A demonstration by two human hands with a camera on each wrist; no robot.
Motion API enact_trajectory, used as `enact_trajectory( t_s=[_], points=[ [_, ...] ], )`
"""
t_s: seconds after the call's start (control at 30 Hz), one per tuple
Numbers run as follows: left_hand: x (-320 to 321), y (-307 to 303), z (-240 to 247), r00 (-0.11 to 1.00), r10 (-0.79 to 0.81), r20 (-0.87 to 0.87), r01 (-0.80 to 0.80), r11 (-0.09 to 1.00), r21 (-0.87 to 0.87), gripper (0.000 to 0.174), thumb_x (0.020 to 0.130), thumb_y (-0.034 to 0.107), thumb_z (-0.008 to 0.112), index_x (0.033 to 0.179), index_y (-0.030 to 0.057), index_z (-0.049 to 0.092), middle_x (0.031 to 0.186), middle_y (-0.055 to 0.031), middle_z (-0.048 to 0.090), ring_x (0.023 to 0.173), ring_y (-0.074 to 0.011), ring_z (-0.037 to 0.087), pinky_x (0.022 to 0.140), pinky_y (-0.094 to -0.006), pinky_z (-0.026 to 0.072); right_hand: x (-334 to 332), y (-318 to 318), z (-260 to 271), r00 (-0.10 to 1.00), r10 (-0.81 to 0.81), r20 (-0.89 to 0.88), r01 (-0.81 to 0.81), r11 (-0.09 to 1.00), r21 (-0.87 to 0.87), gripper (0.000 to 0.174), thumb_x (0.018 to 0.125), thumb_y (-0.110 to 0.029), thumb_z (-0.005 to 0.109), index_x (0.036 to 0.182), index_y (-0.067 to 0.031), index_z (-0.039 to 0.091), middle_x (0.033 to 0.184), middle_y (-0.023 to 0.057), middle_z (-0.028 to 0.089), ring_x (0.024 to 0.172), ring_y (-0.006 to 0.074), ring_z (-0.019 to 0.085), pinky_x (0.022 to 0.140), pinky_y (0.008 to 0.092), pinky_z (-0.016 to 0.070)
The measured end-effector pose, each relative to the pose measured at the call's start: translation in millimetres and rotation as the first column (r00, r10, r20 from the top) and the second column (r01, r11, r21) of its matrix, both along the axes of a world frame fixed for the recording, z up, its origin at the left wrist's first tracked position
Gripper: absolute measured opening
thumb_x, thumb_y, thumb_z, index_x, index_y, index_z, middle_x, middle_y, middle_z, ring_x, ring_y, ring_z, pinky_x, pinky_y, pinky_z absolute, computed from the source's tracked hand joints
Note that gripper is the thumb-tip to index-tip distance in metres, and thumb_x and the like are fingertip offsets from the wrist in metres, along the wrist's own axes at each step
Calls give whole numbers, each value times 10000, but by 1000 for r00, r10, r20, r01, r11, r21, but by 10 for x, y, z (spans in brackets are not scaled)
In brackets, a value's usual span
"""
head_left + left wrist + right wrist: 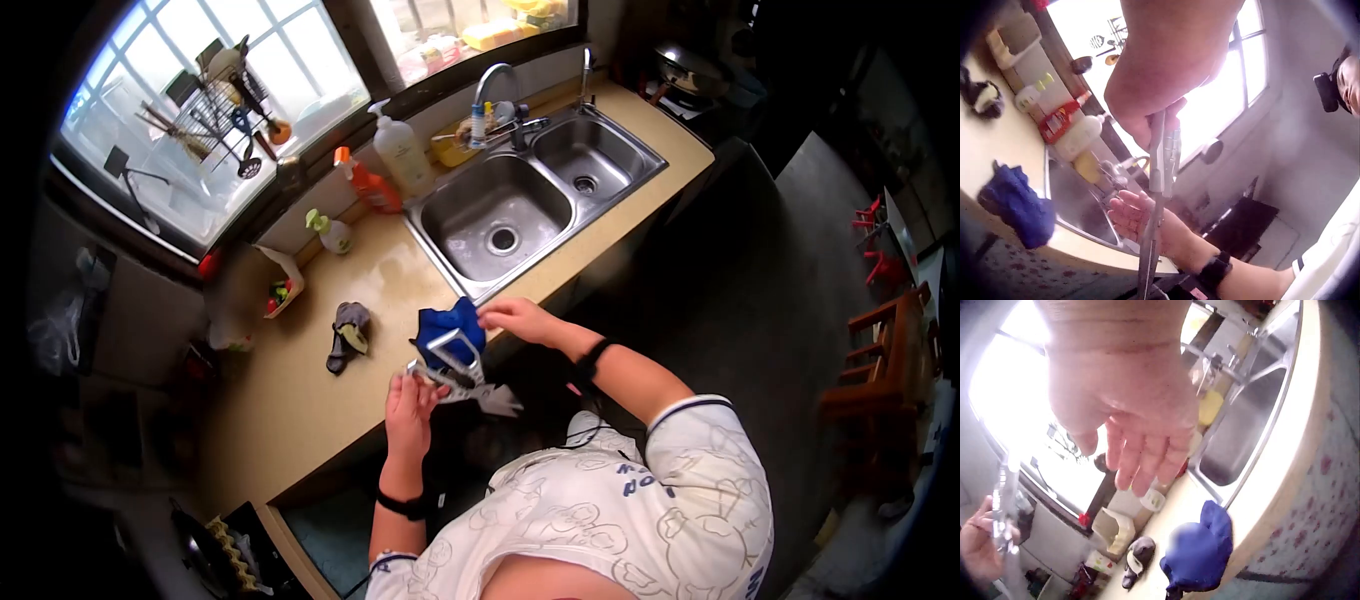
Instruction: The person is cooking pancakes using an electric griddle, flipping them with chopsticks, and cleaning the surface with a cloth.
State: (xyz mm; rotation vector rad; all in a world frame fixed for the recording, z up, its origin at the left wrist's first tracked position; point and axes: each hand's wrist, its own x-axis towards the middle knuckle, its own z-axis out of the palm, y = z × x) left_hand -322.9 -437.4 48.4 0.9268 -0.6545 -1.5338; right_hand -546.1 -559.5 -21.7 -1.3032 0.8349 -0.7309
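Observation:
My left hand grips a pair of metal kitchen scissors by one handle, over the front edge of the counter. Their handles are spread apart and the blades point toward my body. In the left wrist view the scissors hang edge-on below the fingers. My right hand holds nothing; its fingers are loosely extended with the palm showing in the right wrist view. A crumpled blue cloth lies at the counter's edge, and the right fingertips overlap it in the head view.
A double steel sink with a tap is set into the counter. A dark grey bundle with a pale strip lies left of the blue cloth. Along the window wall stand an orange bottle, a large pump bottle and a small spray bottle.

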Motion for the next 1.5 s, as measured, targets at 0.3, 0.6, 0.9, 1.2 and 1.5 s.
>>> enact_trajectory(
  t_s=[0.3,0.6,0.9,1.2,1.5],
  points=[
    [-2315,-1025,-1,914,-386,-120,388,922,-14,217,944,263,409,861,74,477,590,25,428,588,-122,487,742,-347,494,-2291,808,336,984,-148,-100,144,988,-45,273,830,-144,598,1061,-1,574,931,29,619,844,95,547,777,255,445],
    [-5100,-1446,85,667,-741,71,745,664,-67,244,939,263,429,1034,54,514,929,-54,568,852,-143,564,796,-303,477,-4856,1228,500,839,-515,-175,520,854,-19,145,813,-83,595,932,0,602,797,-24,580,734,55,501,662,215,419],
    [-6175,-2303,-210,683,-704,194,709,703,56,293,938,286,427,1048,26,506,894,-53,571,780,-139,560,707,-276,480,-6731,764,682,606,-795,-1,795,606,-9,109,822,-67,588,909,-6,616,800,-28,592,729,45,525,656,201,431],
    [-7442,-3896,-453,778,-586,225,604,797,-12,280,932,276,441,1012,22,526,834,-42,571,745,-123,554,663,-248,465,-8794,-772,1419,500,-855,-138,797,516,-314,57,826,-75,581,820,-18,582,714,-53,546,642,26,469,573,205,395],
    [-8515,-4930,-17,830,-469,303,524,842,-132,234,922,232,468,1010,23,525,812,-19,562,723,-104,533,656,-242,443,-10599,-2178,2026,477,-860,-180,796,510,-325,78,831,-89,562,849,-18,591,758,-45,560,685,42,491,640,213,423]
  ],
)
